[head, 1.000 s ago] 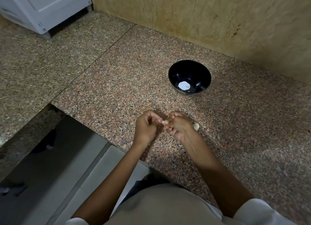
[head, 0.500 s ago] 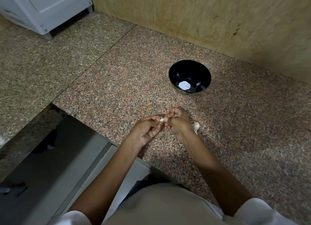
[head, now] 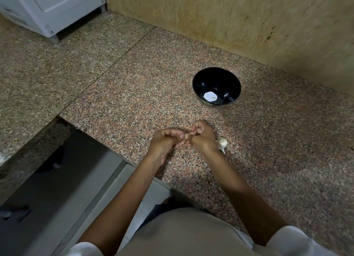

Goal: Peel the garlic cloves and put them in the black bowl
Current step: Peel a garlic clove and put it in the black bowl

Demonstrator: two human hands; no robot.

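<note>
- Head view: the left hand point(head: 166, 140) and right hand point(head: 202, 138) meet just above the table point(head: 134, 94) near its front edge, and both pinch a small garlic clove point(head: 186, 138) between curled fingertips.
- Peeling seems to be the step in hand. The clove is mostly hidden, so I cannot tell how much skin remains.
- A garlic bulb point(head: 222, 143) lies just beside the right hand.
- The black bowl point(head: 216, 77) stands farther back toward the wall.
- The next move probably calls for stripping the skin off, then carrying the clove to the bowl.
</note>
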